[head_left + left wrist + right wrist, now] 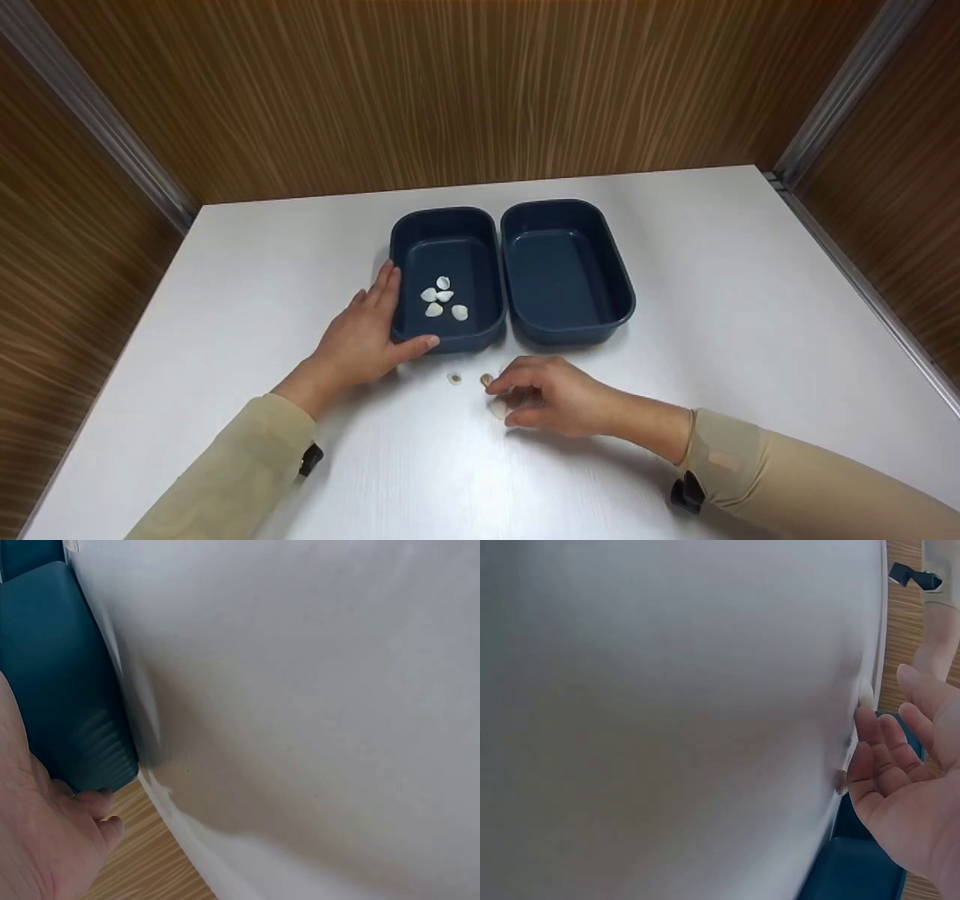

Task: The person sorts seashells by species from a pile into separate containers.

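My left hand (360, 334) rests against the left dark blue bin (466, 343), its straight fingers along the outer left wall and its thumb over the near rim. Several white seashells (444, 296) lie in that bin. My right hand (559, 397) is low over the table in front of the bins, thumb and forefinger apart. Close to its fingertips are a brownish seashell (486, 379) and a white seashell (499, 407), partly covered by the fingers. In the right wrist view, a finger appears to touch the pale shell (866, 692). A small spotted shell (454, 379) lies further left.
Beside the left bin stands a second dark blue bin (559, 277), with nothing visible inside. Both are on a white table (720, 300). Wood-grain panels (480, 90) rise behind the table and at both sides.
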Demonstrator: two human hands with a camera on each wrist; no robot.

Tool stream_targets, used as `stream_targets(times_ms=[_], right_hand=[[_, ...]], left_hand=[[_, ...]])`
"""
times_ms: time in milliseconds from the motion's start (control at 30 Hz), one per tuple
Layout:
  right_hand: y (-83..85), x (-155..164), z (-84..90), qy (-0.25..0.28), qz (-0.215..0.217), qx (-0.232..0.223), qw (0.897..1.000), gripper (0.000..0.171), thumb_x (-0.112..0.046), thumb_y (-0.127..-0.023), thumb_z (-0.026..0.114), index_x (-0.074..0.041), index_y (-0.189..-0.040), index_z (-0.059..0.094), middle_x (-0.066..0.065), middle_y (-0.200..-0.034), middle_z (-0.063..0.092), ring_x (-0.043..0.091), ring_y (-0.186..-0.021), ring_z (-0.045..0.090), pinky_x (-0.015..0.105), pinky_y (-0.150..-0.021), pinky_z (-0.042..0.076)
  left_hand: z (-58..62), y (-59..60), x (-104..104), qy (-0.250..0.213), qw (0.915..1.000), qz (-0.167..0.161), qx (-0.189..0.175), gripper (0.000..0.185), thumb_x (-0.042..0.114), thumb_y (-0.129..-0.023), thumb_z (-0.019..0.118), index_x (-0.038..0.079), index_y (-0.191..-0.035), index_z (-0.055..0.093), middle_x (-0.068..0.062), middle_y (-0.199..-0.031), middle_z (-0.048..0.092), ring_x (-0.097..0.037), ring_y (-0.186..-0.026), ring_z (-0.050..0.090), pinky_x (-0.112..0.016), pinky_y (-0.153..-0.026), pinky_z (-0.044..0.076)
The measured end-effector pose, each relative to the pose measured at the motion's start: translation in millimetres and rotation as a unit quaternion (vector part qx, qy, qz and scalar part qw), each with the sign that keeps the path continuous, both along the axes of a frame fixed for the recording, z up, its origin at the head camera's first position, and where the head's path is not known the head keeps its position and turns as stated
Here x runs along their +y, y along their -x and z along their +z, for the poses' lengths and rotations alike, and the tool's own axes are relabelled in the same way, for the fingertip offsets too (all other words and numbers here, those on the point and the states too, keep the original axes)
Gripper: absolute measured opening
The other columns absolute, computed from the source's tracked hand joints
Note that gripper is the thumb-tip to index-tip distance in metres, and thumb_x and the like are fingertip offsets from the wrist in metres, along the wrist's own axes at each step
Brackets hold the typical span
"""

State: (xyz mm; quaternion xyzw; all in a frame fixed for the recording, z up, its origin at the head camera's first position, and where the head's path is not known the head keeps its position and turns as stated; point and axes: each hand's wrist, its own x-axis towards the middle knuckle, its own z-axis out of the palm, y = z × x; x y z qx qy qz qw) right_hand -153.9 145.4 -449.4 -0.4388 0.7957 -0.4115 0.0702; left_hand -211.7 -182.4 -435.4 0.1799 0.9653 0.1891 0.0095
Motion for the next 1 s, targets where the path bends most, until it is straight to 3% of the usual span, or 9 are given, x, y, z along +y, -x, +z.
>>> stream_targets(times_ms=[500, 1000], right_hand=[[-0.5, -3.1, -5.0, -0.042, -0.015, 0.021, 0.999, 0.037, -0.003, -0.085, 0.087, -0.005, -0.12, 0.077, 0.008, -0.101, 0.072, 0.021, -0.088, 0.067, 0.028, -0.077, 0.059], [-1.2, -6.4, -7.7, -0.066, -0.016, 0.058, 0.996, 0.035, -0.002, -0.084, 0.085, -0.005, -0.118, 0.079, 0.008, -0.104, 0.069, 0.016, -0.086, 0.065, 0.024, -0.076, 0.056]], left_hand=[[1.1, 0.6, 0.4, 0.001, 1.0, -0.004, 0.002, 0.123, 0.085, -0.091, 0.054, 0.003, -0.17, 0.009, -0.012, -0.178, 0.004, -0.05, -0.153, 0.031, -0.056, -0.126, 0.027], [1.6, 0.3, 0.0, 0.001, 1.0, -0.002, -0.004, 0.124, 0.087, -0.09, 0.052, 0.004, -0.17, 0.007, -0.011, -0.178, 0.003, -0.049, -0.154, 0.03, -0.058, -0.125, 0.028]])
